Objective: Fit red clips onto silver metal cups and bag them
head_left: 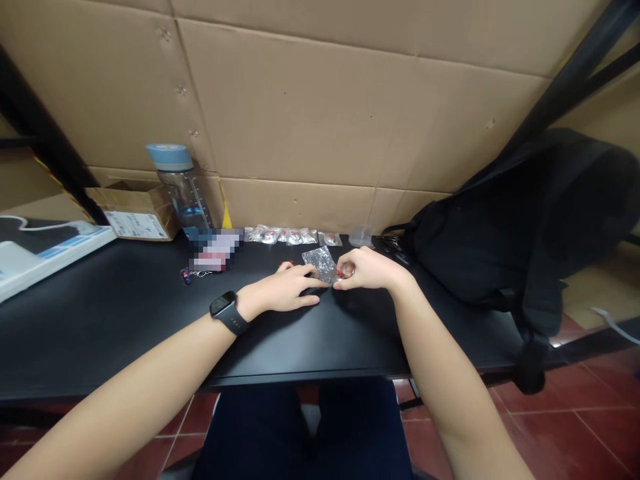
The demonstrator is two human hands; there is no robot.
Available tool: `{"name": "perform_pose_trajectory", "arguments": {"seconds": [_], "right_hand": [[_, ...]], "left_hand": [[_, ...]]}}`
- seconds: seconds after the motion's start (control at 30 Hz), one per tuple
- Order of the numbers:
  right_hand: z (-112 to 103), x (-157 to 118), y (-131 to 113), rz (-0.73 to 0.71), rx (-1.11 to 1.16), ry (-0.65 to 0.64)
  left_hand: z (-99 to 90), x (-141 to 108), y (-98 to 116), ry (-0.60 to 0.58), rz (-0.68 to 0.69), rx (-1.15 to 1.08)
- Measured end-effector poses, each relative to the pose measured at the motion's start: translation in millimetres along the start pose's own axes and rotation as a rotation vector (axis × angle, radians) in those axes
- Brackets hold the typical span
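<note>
My left hand (290,288), with a black watch (228,311) on its wrist, lies low over the black table with its fingers stretched out. Its index fingertip reaches the lower edge of a clear plastic bag (320,261) that lies flat. Just right of the bag, my right hand (373,268) is closed in a pinch on a small red and shiny thing (342,273), mostly hidden by the fingers. A bit of red shows behind my left hand, too covered to name.
Several small clear packets (285,235) line the table's back, by a cardboard wall (300,100). At left are a blue-lidded water bottle (183,187), a cardboard box (137,210) and a white power strip (55,260). A black backpack (500,220) fills the right side.
</note>
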State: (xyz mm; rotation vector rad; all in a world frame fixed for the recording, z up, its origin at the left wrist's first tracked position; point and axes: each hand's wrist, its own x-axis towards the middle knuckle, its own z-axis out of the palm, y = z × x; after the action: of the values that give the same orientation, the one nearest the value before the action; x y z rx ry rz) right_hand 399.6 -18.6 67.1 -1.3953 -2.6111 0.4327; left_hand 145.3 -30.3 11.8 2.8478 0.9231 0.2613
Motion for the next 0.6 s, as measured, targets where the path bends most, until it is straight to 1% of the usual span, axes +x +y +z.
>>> {"name": "perform_pose_trajectory", "arguments": {"seconds": [0.17,0.3,0.43,0.53,0.6], "right_hand": [[6.0,0.4,-9.0,0.112,-0.168,0.036],[13.7,5.1,-14.3,0.165,-0.213,0.064],[20.6,10.3,-20.7,0.209,-0.244,0.098],[20.3,10.2,-20.4,0.219,-0.262,0.122],[16.8,8.0,-15.5,0.188,-0.234,0.091]], "left_hand": [[6.6,-3.3,-6.5,-0.015,-0.045,-0.062],[8.6,-3.7,-8.9,-0.004,-0.044,-0.121],[5.0,-2.7,-5.7,0.005,-0.042,-0.136],[2.4,-2.0,-3.4,-0.031,-0.056,-0.116],[2.0,-1.6,-3.5,-0.053,-0.066,-0.1]]}}
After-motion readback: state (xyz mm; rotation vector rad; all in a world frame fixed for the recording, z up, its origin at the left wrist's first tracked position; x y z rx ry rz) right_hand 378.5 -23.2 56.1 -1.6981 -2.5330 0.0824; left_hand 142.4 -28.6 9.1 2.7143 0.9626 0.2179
